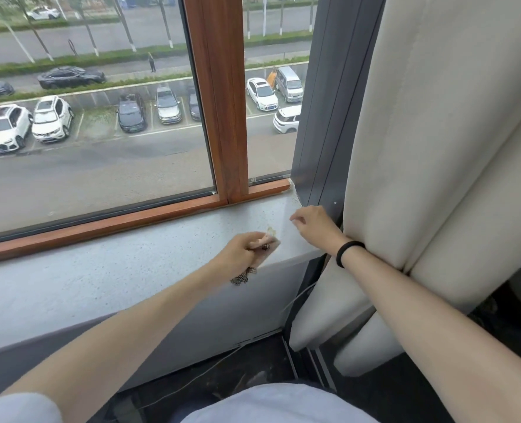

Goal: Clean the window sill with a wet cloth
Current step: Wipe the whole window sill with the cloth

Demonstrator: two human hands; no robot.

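My cloth [264, 248] is pale pink with a dark spotted patch. The sill [116, 270] is speckled grey, the window frame [219, 102] reddish-brown wood grain, the curtain [436, 132] cream, my wristband [349, 251] black.

White short sleeve [18, 407], pale shirt front [283, 404], black band [349, 253] round right wrist.

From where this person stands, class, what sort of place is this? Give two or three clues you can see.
Probably an upper-floor room beside a road: the window looks down on parked cars, a grey sill runs beneath it, and a pale curtain hangs at the right.
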